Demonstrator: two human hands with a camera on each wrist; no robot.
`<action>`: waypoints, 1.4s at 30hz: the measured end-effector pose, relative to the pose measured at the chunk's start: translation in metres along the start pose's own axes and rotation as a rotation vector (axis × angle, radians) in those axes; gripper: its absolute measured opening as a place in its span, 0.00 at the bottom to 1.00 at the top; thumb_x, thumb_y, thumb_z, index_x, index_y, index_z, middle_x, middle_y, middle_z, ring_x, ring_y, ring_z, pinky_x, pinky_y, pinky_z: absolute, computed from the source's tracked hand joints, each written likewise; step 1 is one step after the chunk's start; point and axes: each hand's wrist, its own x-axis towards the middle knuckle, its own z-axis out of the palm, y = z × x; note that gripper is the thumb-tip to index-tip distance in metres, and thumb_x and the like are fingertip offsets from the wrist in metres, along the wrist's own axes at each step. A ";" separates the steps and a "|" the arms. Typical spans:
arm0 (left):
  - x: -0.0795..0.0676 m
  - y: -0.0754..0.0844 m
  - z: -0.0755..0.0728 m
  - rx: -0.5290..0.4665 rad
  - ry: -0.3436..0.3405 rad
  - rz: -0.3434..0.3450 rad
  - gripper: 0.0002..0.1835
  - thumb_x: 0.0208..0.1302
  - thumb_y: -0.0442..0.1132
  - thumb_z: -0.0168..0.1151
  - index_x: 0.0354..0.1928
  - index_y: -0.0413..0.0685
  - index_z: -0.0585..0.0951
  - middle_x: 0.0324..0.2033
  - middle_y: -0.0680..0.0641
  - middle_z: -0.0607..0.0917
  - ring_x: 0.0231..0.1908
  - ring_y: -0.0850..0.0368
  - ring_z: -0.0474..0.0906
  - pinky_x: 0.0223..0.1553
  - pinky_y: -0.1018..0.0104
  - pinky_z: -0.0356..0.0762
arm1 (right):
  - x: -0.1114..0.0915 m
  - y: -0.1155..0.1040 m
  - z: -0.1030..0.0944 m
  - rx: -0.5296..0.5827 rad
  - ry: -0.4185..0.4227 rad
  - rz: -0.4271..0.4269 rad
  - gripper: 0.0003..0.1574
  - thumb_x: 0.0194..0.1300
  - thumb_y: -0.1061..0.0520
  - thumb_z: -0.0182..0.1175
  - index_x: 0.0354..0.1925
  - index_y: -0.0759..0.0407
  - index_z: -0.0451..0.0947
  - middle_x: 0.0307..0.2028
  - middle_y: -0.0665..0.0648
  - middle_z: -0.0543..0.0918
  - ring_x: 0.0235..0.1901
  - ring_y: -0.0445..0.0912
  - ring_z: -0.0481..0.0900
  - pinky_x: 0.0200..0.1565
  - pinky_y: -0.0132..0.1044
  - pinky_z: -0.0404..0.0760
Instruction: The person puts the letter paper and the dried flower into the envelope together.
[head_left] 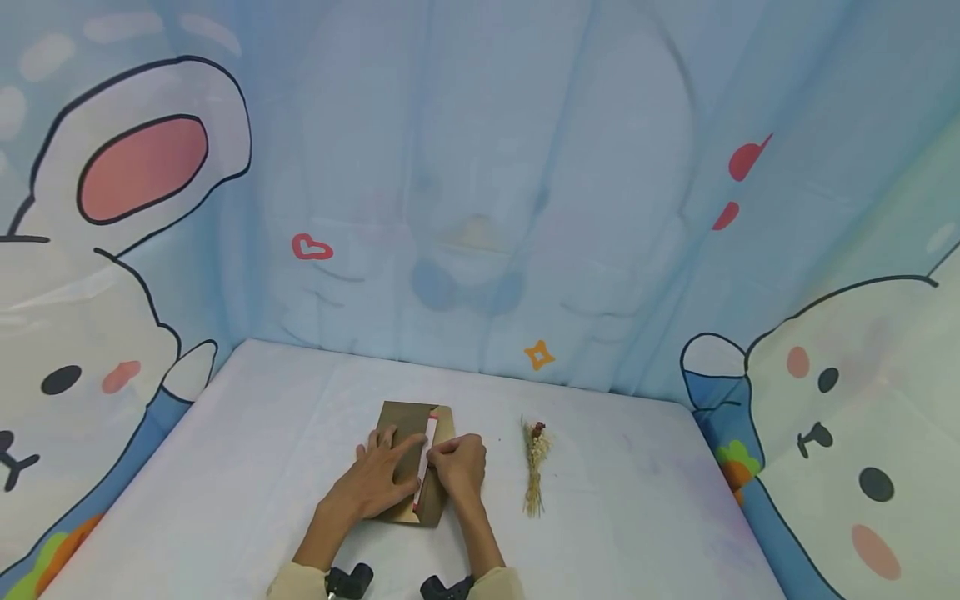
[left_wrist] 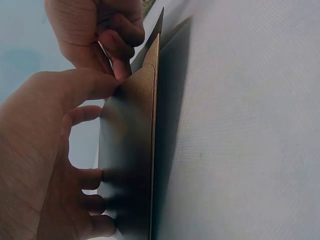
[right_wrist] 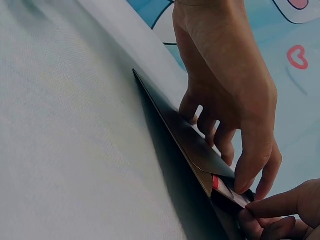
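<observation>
A brown envelope (head_left: 401, 421) lies on the white table with its flap (head_left: 444, 423) folded out to the right. Along its opening runs a white strip with red ends (head_left: 429, 437). My left hand (head_left: 378, 477) rests on the envelope with fingers spread, its thumb and index finger near the strip; the left wrist view shows this left hand (left_wrist: 55, 135) from the side. With thumb and index finger, my right hand (head_left: 461, 465) pinches the strip's right edge. In the right wrist view the right hand (right_wrist: 280, 212) meets the strip (right_wrist: 227, 190) beside the left fingertips.
A small dried flower bunch (head_left: 535, 458) tied in a bundle lies on the table (head_left: 622, 492) right of the envelope. Behind the table hangs a blue curtain (head_left: 480, 167) printed with cartoon animals.
</observation>
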 end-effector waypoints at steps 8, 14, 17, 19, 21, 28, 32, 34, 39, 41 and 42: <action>0.000 -0.001 0.001 -0.001 0.018 0.019 0.37 0.70 0.50 0.65 0.80 0.58 0.72 0.78 0.24 0.65 0.79 0.20 0.60 0.72 0.18 0.60 | 0.000 0.002 0.004 -0.014 -0.002 -0.046 0.05 0.54 0.70 0.75 0.23 0.65 0.90 0.22 0.59 0.90 0.21 0.45 0.83 0.26 0.37 0.82; 0.002 -0.001 0.002 -0.004 0.024 0.026 0.37 0.70 0.50 0.65 0.80 0.59 0.72 0.79 0.24 0.65 0.78 0.21 0.60 0.71 0.19 0.61 | 0.001 0.000 0.006 -0.012 -0.005 -0.056 0.05 0.54 0.69 0.76 0.24 0.65 0.91 0.23 0.60 0.91 0.22 0.46 0.85 0.27 0.38 0.83; 0.002 0.000 0.002 -0.017 0.012 0.021 0.36 0.72 0.50 0.64 0.81 0.61 0.71 0.80 0.24 0.63 0.80 0.20 0.57 0.73 0.18 0.57 | 0.005 0.005 0.010 -0.014 -0.004 -0.080 0.06 0.55 0.69 0.75 0.23 0.64 0.91 0.23 0.60 0.91 0.22 0.48 0.85 0.26 0.40 0.84; 0.003 0.000 0.003 -0.021 0.005 0.018 0.35 0.72 0.50 0.64 0.81 0.62 0.71 0.81 0.25 0.62 0.81 0.20 0.56 0.74 0.17 0.56 | 0.011 0.012 0.015 -0.013 -0.001 -0.081 0.07 0.55 0.68 0.74 0.22 0.62 0.90 0.23 0.58 0.91 0.21 0.46 0.84 0.25 0.38 0.83; 0.004 0.000 0.003 -0.024 0.001 0.016 0.35 0.73 0.50 0.63 0.81 0.63 0.71 0.81 0.25 0.62 0.81 0.19 0.55 0.74 0.17 0.55 | 0.014 0.017 0.018 -0.020 -0.001 -0.091 0.08 0.55 0.68 0.74 0.21 0.61 0.90 0.22 0.57 0.90 0.20 0.45 0.83 0.23 0.37 0.81; 0.004 0.002 0.003 -0.038 -0.005 0.022 0.35 0.73 0.48 0.63 0.81 0.61 0.70 0.81 0.25 0.62 0.81 0.21 0.56 0.74 0.17 0.56 | 0.003 -0.004 0.006 -0.054 -0.015 -0.057 0.08 0.57 0.71 0.73 0.23 0.64 0.90 0.24 0.60 0.91 0.22 0.46 0.84 0.25 0.37 0.82; 0.003 0.002 0.004 -0.041 -0.010 0.022 0.35 0.73 0.49 0.63 0.81 0.60 0.70 0.81 0.25 0.62 0.81 0.20 0.56 0.74 0.17 0.56 | 0.002 -0.003 0.005 -0.066 -0.024 -0.081 0.06 0.57 0.71 0.74 0.24 0.65 0.91 0.25 0.60 0.92 0.23 0.48 0.86 0.27 0.39 0.84; 0.002 0.003 0.004 -0.038 -0.013 0.021 0.36 0.73 0.49 0.64 0.81 0.60 0.70 0.81 0.25 0.62 0.80 0.19 0.56 0.73 0.16 0.56 | 0.004 0.004 0.007 -0.067 -0.033 -0.101 0.06 0.57 0.70 0.74 0.25 0.64 0.91 0.24 0.60 0.92 0.23 0.48 0.86 0.27 0.39 0.85; 0.000 0.003 0.000 -0.027 -0.010 0.019 0.36 0.73 0.50 0.66 0.81 0.58 0.70 0.80 0.23 0.62 0.80 0.15 0.55 0.73 0.16 0.57 | 0.014 0.025 0.010 -0.039 -0.027 -0.181 0.06 0.58 0.68 0.77 0.26 0.61 0.92 0.23 0.56 0.91 0.21 0.44 0.84 0.25 0.36 0.82; -0.001 0.002 -0.002 -0.020 -0.005 0.017 0.37 0.73 0.50 0.67 0.81 0.58 0.70 0.80 0.23 0.62 0.80 0.14 0.54 0.72 0.15 0.57 | 0.014 0.022 0.005 -0.020 0.000 -0.194 0.06 0.57 0.67 0.78 0.26 0.61 0.92 0.22 0.55 0.91 0.20 0.43 0.83 0.25 0.35 0.80; -0.001 0.002 -0.003 -0.012 -0.005 0.015 0.37 0.73 0.50 0.67 0.82 0.58 0.70 0.80 0.23 0.62 0.80 0.14 0.54 0.73 0.15 0.57 | 0.014 0.022 0.002 -0.013 0.020 -0.199 0.05 0.57 0.67 0.79 0.26 0.61 0.92 0.22 0.55 0.91 0.20 0.42 0.83 0.24 0.35 0.80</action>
